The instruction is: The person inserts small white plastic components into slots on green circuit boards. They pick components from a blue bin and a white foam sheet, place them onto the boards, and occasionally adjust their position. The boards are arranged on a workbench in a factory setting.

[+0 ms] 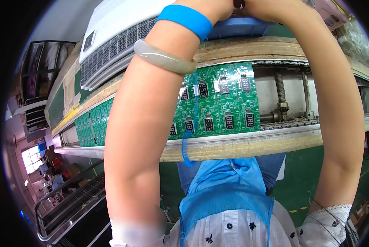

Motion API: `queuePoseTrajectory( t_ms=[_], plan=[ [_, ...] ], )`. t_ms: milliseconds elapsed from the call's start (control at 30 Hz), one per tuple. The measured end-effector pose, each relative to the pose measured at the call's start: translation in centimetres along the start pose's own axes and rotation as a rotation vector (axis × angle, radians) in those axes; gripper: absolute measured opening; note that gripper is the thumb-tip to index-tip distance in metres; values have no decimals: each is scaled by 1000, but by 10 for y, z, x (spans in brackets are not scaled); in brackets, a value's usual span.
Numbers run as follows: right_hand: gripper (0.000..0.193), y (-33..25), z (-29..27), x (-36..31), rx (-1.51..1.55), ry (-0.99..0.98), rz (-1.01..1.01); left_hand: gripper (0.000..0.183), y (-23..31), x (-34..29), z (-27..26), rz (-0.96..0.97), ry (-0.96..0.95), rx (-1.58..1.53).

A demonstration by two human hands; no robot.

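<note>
Both forearms reach up to the far edge of the view. My left hand (219, 9) and my right hand (263, 9) are close together over a blue plastic bin (238, 29). The frame's top edge cuts off their fingers, so any grip is hidden; a small dark spot shows between them. On my left wrist are a blue wrist strap (186, 19) and a pale stone bangle (164, 58). Below the hands, green circuit boards (217, 105) with digit displays lie in rows on the conveyor rail, partly behind my left arm. A coiled blue cord (186, 148) hangs across them.
White foam trays (110, 61) of black display modules are stacked at the far left. Metal conveyor rails (287, 131) and a threaded rod (280, 88) lie right of the boards. A clear plastic bag (355, 39) sits far right. A dark metal rack (73, 206) stands lower left.
</note>
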State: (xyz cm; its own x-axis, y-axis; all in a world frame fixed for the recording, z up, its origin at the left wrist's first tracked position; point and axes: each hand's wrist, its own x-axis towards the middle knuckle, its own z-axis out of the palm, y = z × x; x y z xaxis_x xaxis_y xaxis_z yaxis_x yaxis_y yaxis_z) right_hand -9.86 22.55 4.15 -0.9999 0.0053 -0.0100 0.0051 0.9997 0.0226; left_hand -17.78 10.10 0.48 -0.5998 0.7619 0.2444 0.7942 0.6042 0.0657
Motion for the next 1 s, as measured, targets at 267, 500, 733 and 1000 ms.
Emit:
queuePoseTrajectory(
  t_ms=[267, 500, 733, 1000],
  plan=[
    [22, 9, -3, -7, 213, -60, 5, 18, 8, -1, -18, -23, -119, -140],
    [20, 4, 9, 1, 236, 63, -33, 18, 1, -2, 2, -21, 190, -81],
    [18, 11, 4, -11, 285, 28, -59, 21, 16, -29, -65, -160, 151, -494],
    [17, 17, 26, -12, 514, 528, -165, 22, 25, -116, -87, -279, -139, -1309]
  ],
)
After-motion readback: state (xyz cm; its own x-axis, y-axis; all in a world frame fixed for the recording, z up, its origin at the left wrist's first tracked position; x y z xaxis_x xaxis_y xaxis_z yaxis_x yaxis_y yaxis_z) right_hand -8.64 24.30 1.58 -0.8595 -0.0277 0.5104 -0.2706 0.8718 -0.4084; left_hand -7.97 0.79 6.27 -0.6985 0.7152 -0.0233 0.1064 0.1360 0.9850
